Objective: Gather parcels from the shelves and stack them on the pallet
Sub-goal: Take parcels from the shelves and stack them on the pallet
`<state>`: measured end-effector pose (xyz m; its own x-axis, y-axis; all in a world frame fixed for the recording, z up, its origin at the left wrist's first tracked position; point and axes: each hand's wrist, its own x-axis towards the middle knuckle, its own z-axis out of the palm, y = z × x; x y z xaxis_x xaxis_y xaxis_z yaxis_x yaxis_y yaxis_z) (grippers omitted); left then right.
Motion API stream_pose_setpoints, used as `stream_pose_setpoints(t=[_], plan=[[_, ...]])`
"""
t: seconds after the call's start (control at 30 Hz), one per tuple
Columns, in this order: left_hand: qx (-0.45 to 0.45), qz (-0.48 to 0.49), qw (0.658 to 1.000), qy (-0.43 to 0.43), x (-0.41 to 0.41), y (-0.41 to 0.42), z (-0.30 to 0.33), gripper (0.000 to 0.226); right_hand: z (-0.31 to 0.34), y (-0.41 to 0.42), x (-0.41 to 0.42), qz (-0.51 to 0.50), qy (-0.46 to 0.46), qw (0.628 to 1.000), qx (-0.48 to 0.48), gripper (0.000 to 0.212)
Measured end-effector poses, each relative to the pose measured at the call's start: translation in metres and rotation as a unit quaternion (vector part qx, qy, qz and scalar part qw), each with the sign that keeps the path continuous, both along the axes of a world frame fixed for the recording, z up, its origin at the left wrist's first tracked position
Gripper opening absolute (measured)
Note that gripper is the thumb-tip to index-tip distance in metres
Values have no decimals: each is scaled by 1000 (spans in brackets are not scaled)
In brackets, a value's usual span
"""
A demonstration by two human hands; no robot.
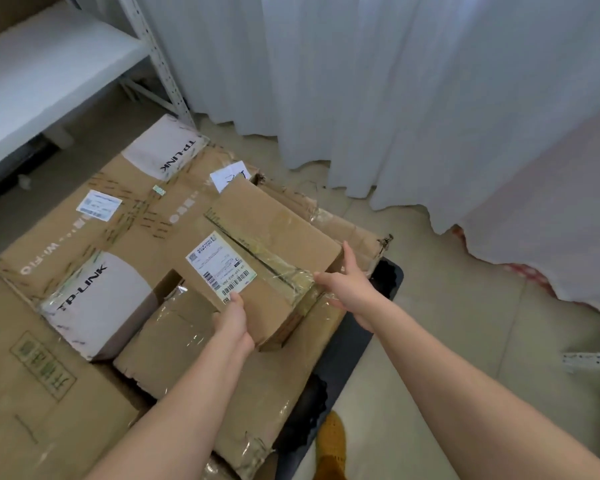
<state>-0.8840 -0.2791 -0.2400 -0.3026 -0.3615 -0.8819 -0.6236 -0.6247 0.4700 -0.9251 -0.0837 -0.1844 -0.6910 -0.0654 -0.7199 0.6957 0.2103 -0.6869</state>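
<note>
A taped brown cardboard parcel (274,233) with a white barcode label lies on top of the stack on the dark pallet (385,282). My left hand (234,323) grips its near corner, thumb on the label's edge. My right hand (350,289) rests against its right near side, fingers spread along the taped edge. Under and beside it lie a large box printed TP-LINK (94,244), a smaller taped box (167,334) and a big plain box (32,403) at the lower left.
A white metal shelf rack (49,71) stands at the upper left. White curtains (413,98) hang behind and to the right, reaching the tiled floor (465,323). My orange shoe (331,441) is beside the pallet's near edge.
</note>
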Motion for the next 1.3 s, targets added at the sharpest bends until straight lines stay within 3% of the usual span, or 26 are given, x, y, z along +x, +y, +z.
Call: stream_pose_setpoints(t=[0.2, 0.37, 0.63, 0.97, 1.3], plan=[[-44, 10, 998, -31, -28, 8, -16, 62, -23, -10, -29, 69, 49, 996, 33, 81], [-38, 24, 998, -33, -36, 8, -13, 57, -9, -20, -33, 92, 80, 991, 53, 81], [-58, 13, 997, -43, -40, -3, -3, 53, -6, -21, -41, 168, 42, 984, 42, 82], [-57, -85, 994, -44, -28, -20, 18, 51, -12, -20, -23, 110, 34, 993, 38, 76], [-68, -166, 984, 0, 18, -11, 111, 52, 83, -10, 38, 11, 69, 994, 82, 61]])
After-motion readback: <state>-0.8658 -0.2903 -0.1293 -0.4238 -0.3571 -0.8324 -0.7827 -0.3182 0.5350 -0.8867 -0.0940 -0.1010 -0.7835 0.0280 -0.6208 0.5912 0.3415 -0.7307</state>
